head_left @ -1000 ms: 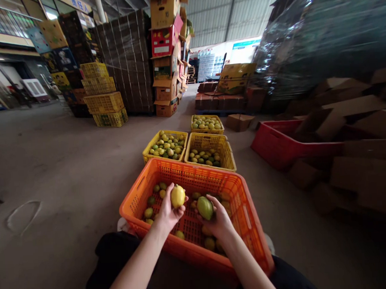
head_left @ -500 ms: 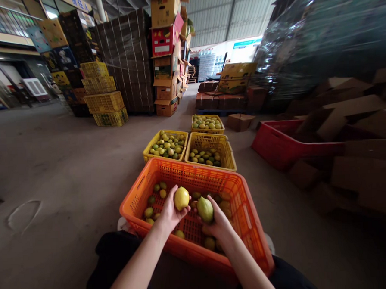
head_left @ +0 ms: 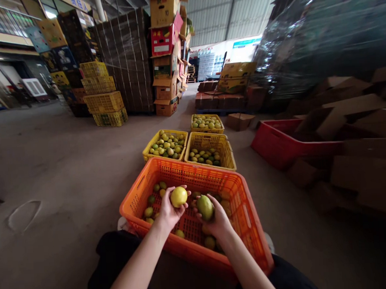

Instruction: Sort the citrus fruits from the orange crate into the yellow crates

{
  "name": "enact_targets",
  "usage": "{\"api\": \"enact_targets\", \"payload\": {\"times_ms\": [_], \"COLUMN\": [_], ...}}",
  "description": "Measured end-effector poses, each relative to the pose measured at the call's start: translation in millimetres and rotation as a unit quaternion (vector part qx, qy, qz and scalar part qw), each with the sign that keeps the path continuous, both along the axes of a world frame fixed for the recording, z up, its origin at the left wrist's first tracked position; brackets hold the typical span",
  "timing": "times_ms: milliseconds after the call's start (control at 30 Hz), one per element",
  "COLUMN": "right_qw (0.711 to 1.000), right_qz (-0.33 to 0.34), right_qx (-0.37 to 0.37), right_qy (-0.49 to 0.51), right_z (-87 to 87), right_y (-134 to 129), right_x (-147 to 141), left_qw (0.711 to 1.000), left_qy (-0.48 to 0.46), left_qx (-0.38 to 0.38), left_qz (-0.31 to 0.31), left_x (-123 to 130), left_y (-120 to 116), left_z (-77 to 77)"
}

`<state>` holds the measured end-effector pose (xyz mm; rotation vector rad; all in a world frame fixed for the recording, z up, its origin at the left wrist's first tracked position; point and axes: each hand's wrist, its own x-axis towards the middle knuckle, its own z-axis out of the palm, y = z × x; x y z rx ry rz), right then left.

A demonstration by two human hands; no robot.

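Observation:
A yellow lemon (head_left: 178,197) rests in my left hand (head_left: 169,211), with the fingers curled round its underside and right side. My right hand (head_left: 218,218) holds a green lemon (head_left: 205,207) in the same way, a short gap to the right of the yellow one. Both hands are above a large orange crate (head_left: 142,225), whose bottom carries several green and yellow lemons, such as a yellowish one (head_left: 148,212) at the left. My hands and forearms hide part of the crate's inside.
Beyond the orange crate stand three yellow crates of lemons, at left (head_left: 145,154), at right (head_left: 229,153) and farther back (head_left: 208,131). To the right are a red crate (head_left: 267,147) and loose cardboard (head_left: 369,165). Stacked yellow crates (head_left: 103,101) stand back left.
The yellow lemon has shifted slightly left and turned in my left hand. The green lemon has tilted a little in my right hand, which has hardly moved.

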<state>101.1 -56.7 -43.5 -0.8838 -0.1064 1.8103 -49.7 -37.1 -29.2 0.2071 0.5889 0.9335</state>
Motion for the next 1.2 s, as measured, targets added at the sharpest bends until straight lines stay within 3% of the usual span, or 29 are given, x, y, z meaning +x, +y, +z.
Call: {"api": "enact_targets", "payload": {"times_ms": [267,433,667,867,1033,1200], "right_qw": [0.993,0.987,0.983,0.978,0.979,0.978], "right_qz": [-0.020,-0.095,-0.127,-0.145,-0.132,-0.119], "right_qx": [0.103,0.085,0.060,0.043,0.055,0.064], "right_qy": [0.052,0.099,0.121,0.143,0.144,0.157], "right_z": [6.3,5.9,-0.4,1.1,-2.4,-12.3], "right_y": [-5.5,-8.3,-6.3,-5.4,-5.4,-5.3], "right_x": [-1.7,-1.8,-3.6,-2.8,0.5,0.4], "left_qw": [0.994,0.983,0.985,0.978,0.986,0.987], "left_qy": [-0.088,-0.134,-0.120,-0.177,-0.153,-0.137], "left_qx": [-0.033,-0.055,-0.070,-0.078,-0.050,-0.068], "left_qz": [0.062,0.116,0.102,0.073,0.052,0.048], "left_x": [7.0,16.9,20.1,20.9,23.0,23.4], "left_y": [-2.3,-3.9,-7.8,-7.7,-6.7,-6.8], "left_z": [0.8,-1.7,1.6,-0.8,-4.5,-9.1]}}
